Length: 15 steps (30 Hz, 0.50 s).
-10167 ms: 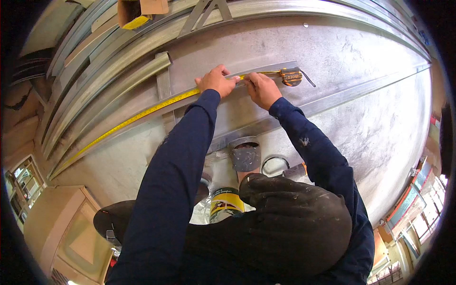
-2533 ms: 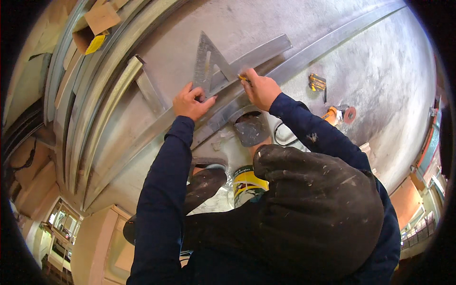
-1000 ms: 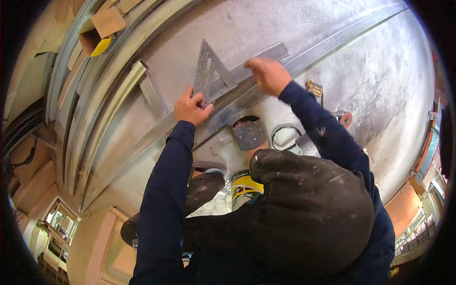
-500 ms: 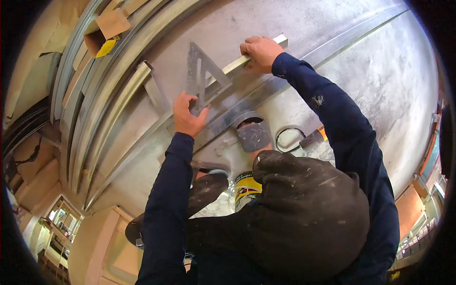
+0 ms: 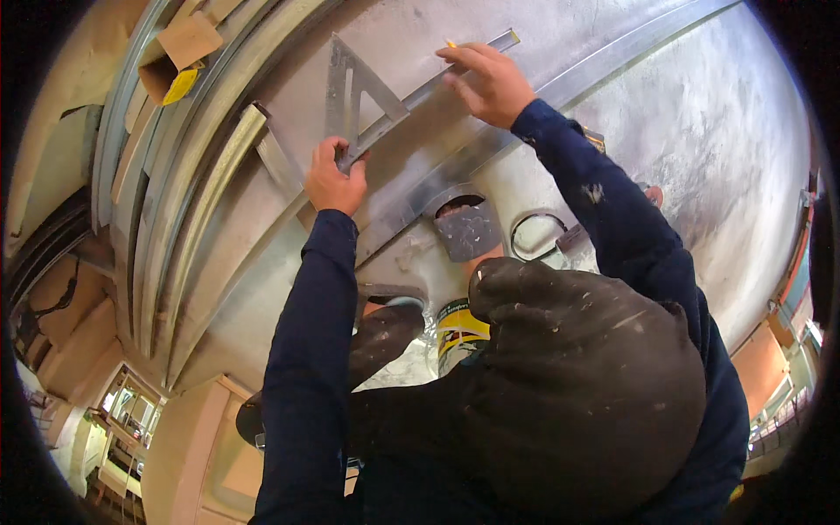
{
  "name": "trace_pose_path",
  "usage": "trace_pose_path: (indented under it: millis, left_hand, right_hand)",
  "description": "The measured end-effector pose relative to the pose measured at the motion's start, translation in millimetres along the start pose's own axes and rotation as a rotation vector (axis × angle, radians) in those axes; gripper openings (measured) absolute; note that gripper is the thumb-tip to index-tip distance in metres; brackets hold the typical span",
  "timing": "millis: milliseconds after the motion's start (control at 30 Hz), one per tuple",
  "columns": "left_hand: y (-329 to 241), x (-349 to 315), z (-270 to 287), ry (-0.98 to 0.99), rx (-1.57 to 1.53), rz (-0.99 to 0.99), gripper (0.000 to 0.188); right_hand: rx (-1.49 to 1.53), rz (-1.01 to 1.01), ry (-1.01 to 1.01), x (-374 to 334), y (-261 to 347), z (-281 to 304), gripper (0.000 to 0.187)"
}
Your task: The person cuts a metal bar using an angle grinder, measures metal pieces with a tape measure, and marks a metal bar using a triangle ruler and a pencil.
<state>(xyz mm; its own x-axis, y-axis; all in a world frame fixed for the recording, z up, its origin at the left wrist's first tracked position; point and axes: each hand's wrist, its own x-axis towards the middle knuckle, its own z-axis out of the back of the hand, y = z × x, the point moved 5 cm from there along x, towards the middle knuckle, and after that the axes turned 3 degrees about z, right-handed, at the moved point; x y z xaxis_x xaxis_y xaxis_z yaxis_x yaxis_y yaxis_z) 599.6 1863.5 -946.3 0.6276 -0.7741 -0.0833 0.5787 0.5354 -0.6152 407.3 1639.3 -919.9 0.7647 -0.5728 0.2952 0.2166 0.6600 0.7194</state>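
Observation:
A long metal profile (image 5: 429, 91) runs slantwise over the floor. Against it lies a grey triangular set square (image 5: 338, 92), its long side along the profile. My left hand (image 5: 335, 179) is closed round the profile at the square's lower corner, thumb on the near side and fingers on the far side. Over the profile's far right end is my right hand (image 5: 494, 87), its fingers bent and apart from the metal. A small yellow thing (image 5: 451, 44) shows at its fingertips, perhaps a pencil; most of it is hidden.
Several long metal profiles (image 5: 197, 157) lie at the left, with an open cardboard box (image 5: 188, 42) on them. Another flat metal strip (image 5: 604, 74) crosses the floor. A yellow-labelled bucket (image 5: 462, 328) stands by my legs, near a dark ring-shaped band (image 5: 535, 236).
My right hand has let go of the profile's end and now shows a small yellow thing at its fingertips. The profile and set square have shifted away and left with my left hand.

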Motion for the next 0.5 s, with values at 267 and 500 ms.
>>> trace_pose_path:
  millis: [267, 500]
  left_hand:
    - [-11, 4, -2, -0.004, 0.067, -0.076, 0.035]
    - [-12, 4, -1, -0.021, 0.079, -0.073, 0.036]
  right_hand:
    - [0.182, -0.454, 0.133, -83, 22, -19, 0.025]
    - [0.174, -0.364, 0.180, -99, 37, -32, 0.024]
